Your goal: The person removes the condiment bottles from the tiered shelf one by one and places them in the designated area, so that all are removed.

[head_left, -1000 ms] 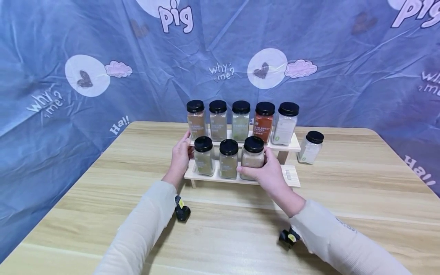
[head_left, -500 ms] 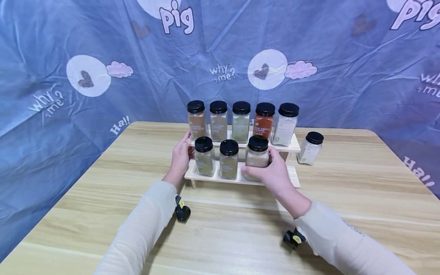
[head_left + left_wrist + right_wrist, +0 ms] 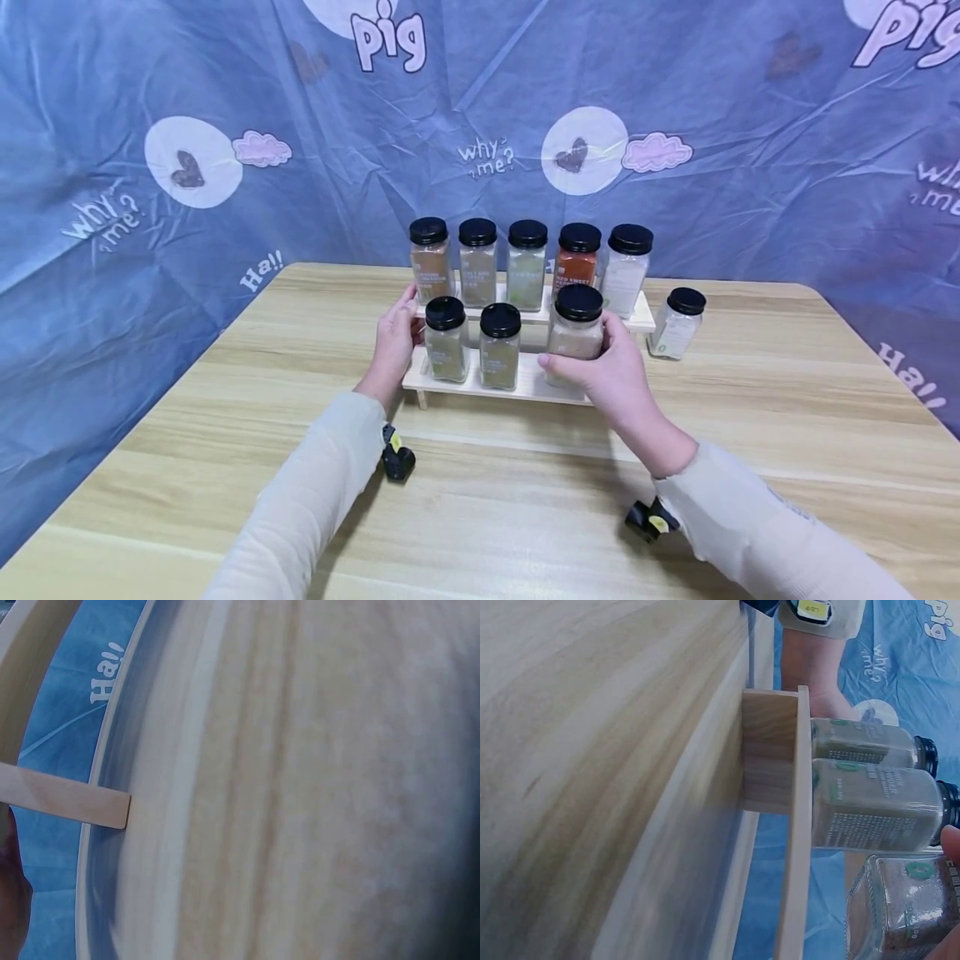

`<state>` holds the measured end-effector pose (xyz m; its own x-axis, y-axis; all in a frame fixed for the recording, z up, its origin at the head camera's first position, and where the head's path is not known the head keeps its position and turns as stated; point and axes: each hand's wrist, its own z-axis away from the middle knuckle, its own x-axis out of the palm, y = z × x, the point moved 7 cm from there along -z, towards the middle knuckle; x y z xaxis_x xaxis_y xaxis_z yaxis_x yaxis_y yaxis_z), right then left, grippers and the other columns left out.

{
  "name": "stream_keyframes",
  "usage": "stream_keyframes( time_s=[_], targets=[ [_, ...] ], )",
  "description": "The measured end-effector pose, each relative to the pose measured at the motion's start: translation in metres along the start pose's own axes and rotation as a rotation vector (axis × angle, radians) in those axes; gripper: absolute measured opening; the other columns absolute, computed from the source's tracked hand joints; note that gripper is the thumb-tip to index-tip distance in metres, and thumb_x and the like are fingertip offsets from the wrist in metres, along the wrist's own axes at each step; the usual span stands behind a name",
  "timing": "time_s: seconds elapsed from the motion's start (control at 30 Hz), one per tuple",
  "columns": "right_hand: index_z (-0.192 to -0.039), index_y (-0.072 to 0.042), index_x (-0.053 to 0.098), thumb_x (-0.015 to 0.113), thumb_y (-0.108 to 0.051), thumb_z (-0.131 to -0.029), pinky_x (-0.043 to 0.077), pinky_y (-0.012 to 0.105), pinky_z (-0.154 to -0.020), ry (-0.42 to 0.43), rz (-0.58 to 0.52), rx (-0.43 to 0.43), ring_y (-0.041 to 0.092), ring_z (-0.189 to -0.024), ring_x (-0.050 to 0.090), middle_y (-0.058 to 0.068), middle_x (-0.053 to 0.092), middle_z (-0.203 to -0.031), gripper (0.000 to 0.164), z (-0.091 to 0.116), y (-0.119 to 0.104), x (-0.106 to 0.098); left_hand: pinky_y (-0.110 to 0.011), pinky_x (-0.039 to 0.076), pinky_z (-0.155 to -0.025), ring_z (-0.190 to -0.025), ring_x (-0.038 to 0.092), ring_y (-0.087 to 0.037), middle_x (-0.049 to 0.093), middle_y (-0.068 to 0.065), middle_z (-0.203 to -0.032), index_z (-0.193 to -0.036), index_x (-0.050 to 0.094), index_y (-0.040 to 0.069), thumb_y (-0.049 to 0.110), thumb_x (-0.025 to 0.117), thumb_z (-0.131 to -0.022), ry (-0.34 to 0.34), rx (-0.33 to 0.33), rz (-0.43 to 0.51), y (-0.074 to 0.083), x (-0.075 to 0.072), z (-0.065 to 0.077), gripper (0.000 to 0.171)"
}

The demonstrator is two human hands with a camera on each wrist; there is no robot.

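In the head view my right hand (image 3: 621, 379) grips a square glass spice jar (image 3: 576, 340) with a black lid, thumb in front and fingers behind. The right wrist view shows this jar's base (image 3: 866, 911) raised off the lower board (image 3: 799, 825). My left hand (image 3: 393, 340) holds the left end of a two-tier wooden spice rack (image 3: 528, 385), its fingers partly hidden behind it. Two jars with greenish-brown powder, one left (image 3: 446, 346) and one right (image 3: 499, 354), stand upright on the lower tier, left of the gripped jar.
Several black-lidded jars line the upper tier, among them a red pepper jar (image 3: 576, 262) and a white one (image 3: 624, 271). A separate jar (image 3: 677, 329) stands on the wooden table (image 3: 495, 517), right of the rack. A blue printed cloth (image 3: 337, 192) hangs behind.
My right hand has moved the gripped jar to the right along the lower tier and raised it slightly, away from the two neighbouring jars. The left hand stays at the rack's end.
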<state>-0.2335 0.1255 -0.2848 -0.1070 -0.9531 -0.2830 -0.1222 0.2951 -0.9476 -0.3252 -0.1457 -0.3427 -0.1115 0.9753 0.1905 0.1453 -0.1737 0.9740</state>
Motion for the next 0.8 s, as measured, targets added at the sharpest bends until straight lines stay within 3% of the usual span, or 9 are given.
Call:
stream_keyframes(
  time_s=[0.27, 0.5, 0.8],
  targets=[
    [-0.125, -0.006, 0.044, 0.079, -0.006, -0.068, 0.047, 0.021, -0.078, 0.058, -0.071, -0.058, 0.012, -0.095, 0.056, 0.007, 0.056, -0.114, 0.067, 0.001, -0.006, -0.011, -0.016, 0.041, -0.055, -0.06, 0.047, -0.002, 0.049, 0.005, -0.062, -0.142, 0.039, 0.013, 0.015, 0.034, -0.094, 0.004, 0.0, -0.007, 0.0, 0.0, 0.0, 0.048],
    [-0.128, -0.01, 0.041, 0.078, -0.01, -0.071, 0.045, 0.019, -0.081, 0.075, -0.096, -0.076, 0.011, -0.101, 0.053, 0.002, 0.052, -0.117, 0.068, 0.002, -0.008, -0.018, -0.016, 0.039, -0.053, -0.058, 0.047, -0.002, 0.049, 0.005, -0.059, -0.14, 0.042, 0.015, 0.016, 0.035, -0.092, 0.008, -0.001, 0.011, -0.001, -0.001, 0.001, 0.049],
    [-0.121, -0.017, 0.046, 0.074, -0.004, -0.073, 0.046, 0.016, -0.073, 0.155, -0.139, -0.158, 0.009, -0.093, 0.055, -0.005, 0.056, -0.106, 0.058, 0.004, -0.009, -0.03, -0.016, 0.042, -0.056, -0.06, 0.047, -0.002, 0.051, 0.006, -0.066, -0.141, 0.04, 0.013, 0.015, 0.036, -0.093, 0.024, 0.003, 0.002, 0.0, -0.001, 0.0, 0.048]
  ],
)
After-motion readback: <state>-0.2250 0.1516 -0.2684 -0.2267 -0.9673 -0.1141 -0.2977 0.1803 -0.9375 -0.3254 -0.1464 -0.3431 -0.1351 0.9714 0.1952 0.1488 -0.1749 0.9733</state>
